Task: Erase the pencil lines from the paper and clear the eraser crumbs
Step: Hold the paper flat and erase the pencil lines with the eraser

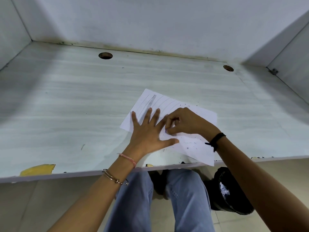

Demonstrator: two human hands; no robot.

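Observation:
A white sheet of paper [199, 144] lies at an angle on the desk, one corner hanging over the front edge. Faint pencil lines [160, 102] run across its far left part. Dark eraser crumbs [192, 144] are scattered over its near part and on the desk beside it. My left hand [148, 131] lies flat on the paper with fingers spread, pressing it down. My right hand [185, 122] has its fingers curled and pinches a small eraser [166, 131] against the paper; only a tiny bluish tip of the eraser shows.
The pale desk [75, 106] has two round cable holes [105, 55] near the back wall and white partitions on both sides. Yellow chipped patches [37, 169] mark the front edge. Under the desk are my legs in jeans and a black bin [229, 190].

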